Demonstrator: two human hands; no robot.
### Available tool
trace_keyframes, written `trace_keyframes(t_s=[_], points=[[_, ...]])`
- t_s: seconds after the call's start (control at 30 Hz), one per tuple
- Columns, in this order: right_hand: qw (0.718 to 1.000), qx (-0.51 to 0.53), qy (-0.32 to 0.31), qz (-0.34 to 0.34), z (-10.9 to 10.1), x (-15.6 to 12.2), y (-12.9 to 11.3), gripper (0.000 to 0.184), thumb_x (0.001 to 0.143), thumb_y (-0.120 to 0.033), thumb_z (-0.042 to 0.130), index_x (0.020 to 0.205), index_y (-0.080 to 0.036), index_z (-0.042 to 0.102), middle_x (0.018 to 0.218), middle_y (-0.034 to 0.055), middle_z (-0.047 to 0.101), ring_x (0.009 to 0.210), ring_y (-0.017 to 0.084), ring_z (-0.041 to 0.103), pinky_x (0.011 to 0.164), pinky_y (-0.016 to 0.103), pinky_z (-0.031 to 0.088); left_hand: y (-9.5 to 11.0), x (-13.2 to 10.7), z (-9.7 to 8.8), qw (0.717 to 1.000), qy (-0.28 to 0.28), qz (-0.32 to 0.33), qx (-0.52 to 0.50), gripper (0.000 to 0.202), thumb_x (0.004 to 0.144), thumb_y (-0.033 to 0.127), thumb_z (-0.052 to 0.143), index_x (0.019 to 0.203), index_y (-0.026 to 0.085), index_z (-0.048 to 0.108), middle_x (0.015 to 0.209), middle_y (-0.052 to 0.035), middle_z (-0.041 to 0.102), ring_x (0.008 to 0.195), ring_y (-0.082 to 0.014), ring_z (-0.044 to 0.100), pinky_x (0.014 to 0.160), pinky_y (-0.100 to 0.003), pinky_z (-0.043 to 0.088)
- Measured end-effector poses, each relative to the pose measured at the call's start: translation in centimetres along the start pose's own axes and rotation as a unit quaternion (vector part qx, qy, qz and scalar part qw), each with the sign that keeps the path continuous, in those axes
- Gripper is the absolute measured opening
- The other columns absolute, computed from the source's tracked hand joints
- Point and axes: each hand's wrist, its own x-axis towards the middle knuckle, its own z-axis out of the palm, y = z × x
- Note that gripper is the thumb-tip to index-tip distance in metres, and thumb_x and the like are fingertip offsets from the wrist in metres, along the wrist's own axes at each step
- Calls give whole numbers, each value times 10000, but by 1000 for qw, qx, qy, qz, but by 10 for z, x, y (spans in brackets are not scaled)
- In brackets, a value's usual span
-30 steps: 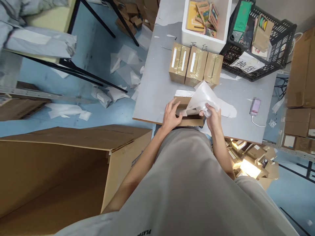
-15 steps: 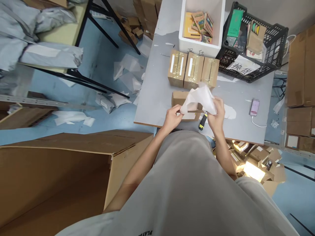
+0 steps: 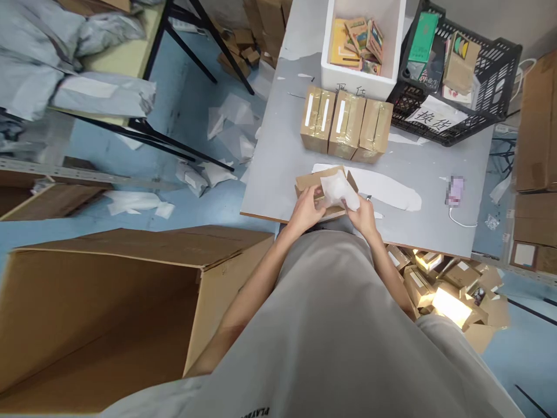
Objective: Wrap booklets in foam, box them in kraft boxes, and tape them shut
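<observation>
A small open cardboard box [image 3: 304, 182] lies on the grey table near its front edge, its flaps raised. A crumpled sheet of thin white packing foam [image 3: 338, 188] sits at the box's opening, partly inside. At the left front of the box, my left hand [image 3: 307, 211] has its fingers curled against the sheet's edge and the box wall. My right hand [image 3: 362, 217] pinches the sheet's lower right corner. Fingers and foam hide the box's inside. Behind the box lies a long white paper strip [image 3: 391, 188].
Three taped cardboard boxes [image 3: 344, 125] stand in a row behind. Beyond them are a white bin [image 3: 357, 87] of small packs and a black crate [image 3: 487, 116]. A blurred phone [image 3: 455, 190] lies at right. A large open carton [image 3: 235, 296] stands at lower left.
Both hands have come lower and closer together, bringing the foam sheet down into the box opening. The box now sits tilted, and the yellow-and-black cutter handle is no longer plainly visible.
</observation>
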Motion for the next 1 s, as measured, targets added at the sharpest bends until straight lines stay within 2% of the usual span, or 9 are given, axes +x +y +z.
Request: trace_keyframes(t_s=[0.1,0.17,0.4,0.53,0.67,0.77,0.87,0.93,1.0], points=[[996,53,54,41,-1,-5,2,404,934,-610,668,949,-214,747,904,86,832,886,300,762,868,406,626,-20,-12,5,993,-55,-34,98,786,864,176,848,1597,197,567,1512,-182,685,1468,-398,634,1267,-568,533],[991,89,89,53,-6,-7,1,444,915,-647,704,928,-206,747,902,91,837,885,289,766,877,415,641,-27,-22,10,990,-66,-36,123,806,882,213,870,1624,200,557,1532,-182,670,1487,-413,609,1286,-586,506],[968,166,188,17,-35,-3,-31,506,893,-644,829,1076,-174,797,1047,115,857,1091,292,807,1054,443,656,-17,-29,26,991,-46,-5,124,641,938,262,852,1550,209,667,1574,-169,642,1514,-388,573,1317,-554,477],[955,179,235,-26,-49,0,-52,625,911,-652,835,1293,-161,778,1189,128,837,1322,325,767,1193,482,602,-3,-19,25,997,-29,0,69,267,1001,228,741,1254,237,826,1476,-118,729,1403,-335,677,1258,-510,546],[947,142,285,-36,-54,4,-62,713,898,-695,836,1382,-177,755,1286,143,817,1445,355,706,1260,525,553,8,-8,22,998,-9,-19,-65,187,994,204,672,1087,221,834,1358,-99,793,1245,-278,762,978,-389,690],[947,130,293,-31,-51,6,-63,755,886,-724,829,1394,-171,748,1304,162,816,1467,366,694,1266,526,547,16,-2,19,978,-24,-32,-204,355,998,294,698,1336,219,777,1378,-122,792,1137,-255,793,845,-347,697],[953,131,272,-19,-46,4,-62,758,891,-729,818,1392,-165,745,1309,177,821,1484,364,682,1263,509,551,28,3,17,941,-89,-23,-326,850,940,378,808,1725,310,489,1516,-144,728,976,-198,806,842,-344,690],[956,140,258,-11,-44,0,-60,737,895,-716,821,1382,-168,747,1306,177,827,1489,359,678,1274,505,542,36,6,18,928,-123,-11,-351,972,868,390,890,1745,339,473,1502,-134,735,952,-191,800,854,-341,679],[958,153,241,-2,-43,-5,-56,714,896,-699,827,1375,-175,747,1308,171,832,1490,354,677,1285,509,532,44,11,20,929,-137,-2,-344,783,823,398,929,1557,262,692,1322,-113,805,978,-221,796,880,-352,667]])
